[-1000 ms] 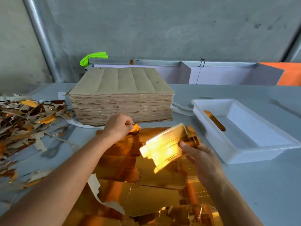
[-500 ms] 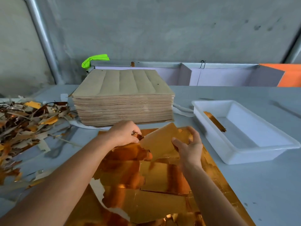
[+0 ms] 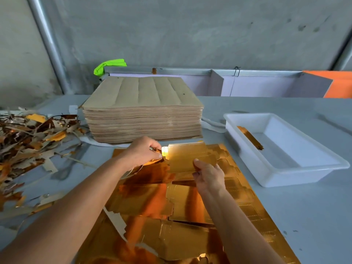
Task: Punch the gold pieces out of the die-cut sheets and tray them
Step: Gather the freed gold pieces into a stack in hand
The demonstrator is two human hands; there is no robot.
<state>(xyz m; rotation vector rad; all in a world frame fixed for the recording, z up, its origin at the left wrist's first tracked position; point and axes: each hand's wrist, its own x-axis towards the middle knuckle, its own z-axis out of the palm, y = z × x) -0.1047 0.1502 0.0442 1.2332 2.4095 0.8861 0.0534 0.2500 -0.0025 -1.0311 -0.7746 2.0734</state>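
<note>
A shiny gold die-cut sheet (image 3: 148, 202) lies on the grey table in front of me. My right hand (image 3: 208, 174) grips a punched gold piece (image 3: 187, 157) by its near edge, just above the sheet. At the piece's left end, my left hand (image 3: 143, 152) pinches a thin strip of gold scrap (image 3: 157, 150). The white plastic tray (image 3: 302, 168) stands to the right with a few gold pieces (image 3: 250, 138) leaning inside its left wall.
A thick stack of brown-backed sheets (image 3: 142, 109) sits behind the hands. A heap of gold and brown offcuts (image 3: 28, 138) covers the table's left side. White and orange panels (image 3: 266, 84) line the concrete wall at the back.
The right hand lowered the gold piece from a raised tilt to near flat over the sheet. The left hand stayed at its left end, pinching scrap there.
</note>
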